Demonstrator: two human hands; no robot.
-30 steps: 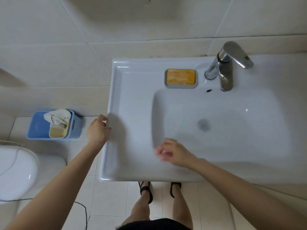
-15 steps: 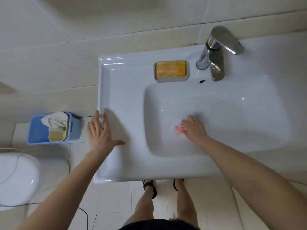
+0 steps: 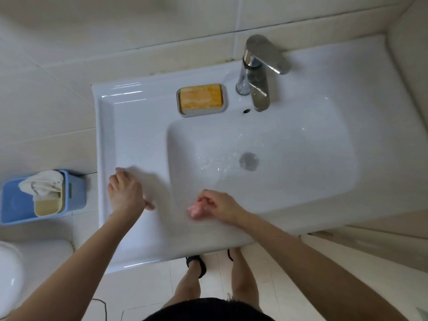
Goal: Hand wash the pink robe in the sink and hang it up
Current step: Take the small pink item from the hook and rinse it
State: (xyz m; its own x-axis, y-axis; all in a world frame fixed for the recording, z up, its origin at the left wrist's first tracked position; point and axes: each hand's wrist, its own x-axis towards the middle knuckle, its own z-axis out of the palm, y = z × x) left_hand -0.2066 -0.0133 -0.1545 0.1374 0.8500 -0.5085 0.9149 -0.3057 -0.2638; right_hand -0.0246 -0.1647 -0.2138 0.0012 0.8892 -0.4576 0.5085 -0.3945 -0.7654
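On sink (image 3: 134, 144) back ledge: soap dish (image 3: 202, 112) left, tap (image 3: 257, 75) right. In sink bowl: drain (image 3: 249, 161). Left of sink, on floor: bin (image 3: 77, 193); nearer, toilet (image 3: 9, 274).

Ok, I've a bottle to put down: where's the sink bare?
Bare: the ledge between sink rim and soap dish, beyond the left hand; the basin round the drain. Crowded: front rim, right hand gripping a pink lump; by the faucet.

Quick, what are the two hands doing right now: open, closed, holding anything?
Left hand: open, resting on the sink deck.
Right hand: closed round a small pink thing, too blurred to identify.
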